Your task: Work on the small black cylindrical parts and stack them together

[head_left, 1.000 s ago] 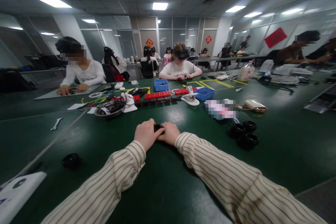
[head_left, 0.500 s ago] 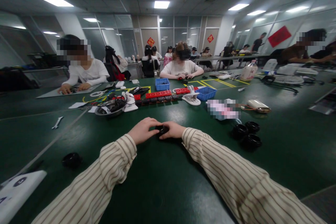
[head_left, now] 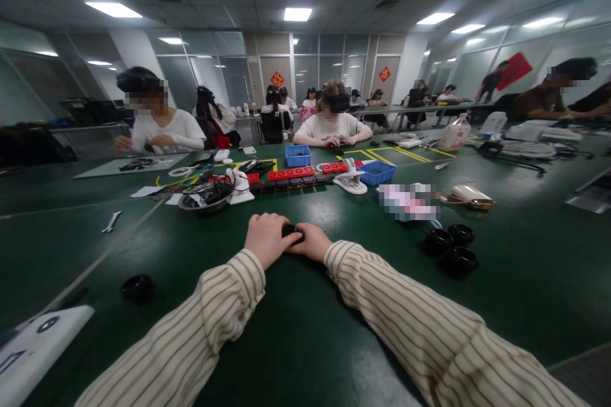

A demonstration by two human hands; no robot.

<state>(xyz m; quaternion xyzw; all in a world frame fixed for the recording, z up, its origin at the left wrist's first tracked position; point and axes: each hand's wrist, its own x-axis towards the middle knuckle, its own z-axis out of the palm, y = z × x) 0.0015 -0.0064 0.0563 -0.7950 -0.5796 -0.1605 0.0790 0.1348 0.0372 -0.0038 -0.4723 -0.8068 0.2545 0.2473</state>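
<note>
At the middle of the table, my left hand [head_left: 268, 238] is closed on a small glossy black round part [head_left: 292, 232], with the thumb along its near side. Gripping the same part from the other side is my right hand [head_left: 313, 242], its fingers curled round it. Much of the part is hidden by the fingers. To the right stand three similar black round parts with hollow tops, a near one [head_left: 457, 261], a left one [head_left: 438, 241] and a far one [head_left: 461, 233]. Another black round part [head_left: 138, 289] rests to the left of my left forearm.
Across the green table [head_left: 305, 343] lie a red and black strip of sockets [head_left: 291, 175], a blue bin [head_left: 298, 155], a second blue bin [head_left: 377, 173], a white clamp [head_left: 351, 179], a bowl of cables [head_left: 205, 200] and a wrench [head_left: 112, 222]. Several people sit beyond.
My left hand has turned over the black round part, its knuckles now higher and the fingers curled further round it. My right hand keeps hold. The view has shifted slightly.
</note>
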